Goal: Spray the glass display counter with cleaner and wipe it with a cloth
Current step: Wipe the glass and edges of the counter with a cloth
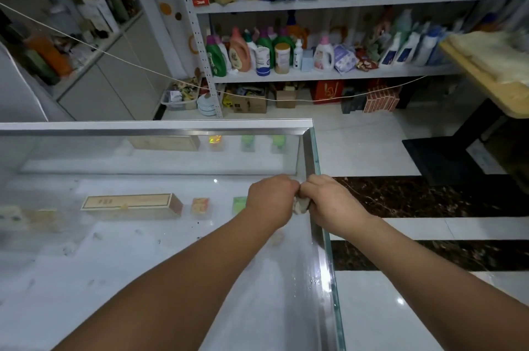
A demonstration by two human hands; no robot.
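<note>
The glass display counter (160, 265) fills the lower left, its metal-trimmed right edge running down the middle of the view. Both my hands meet above that right edge. My left hand (270, 200) and my right hand (329, 202) are curled, knuckles touching, and together they grip a small bunched-up pale cloth (301, 205), of which only a bit shows between them. The glass top looks smeared and speckled with dark specks. No spray bottle is in my hands.
Inside the counter lie a long tan box (130, 203) and small packets. Behind stand white shelves (329, 76) with detergent bottles and boxes. A string crosses the room. A wooden table (486, 73) stands at the right over tiled floor.
</note>
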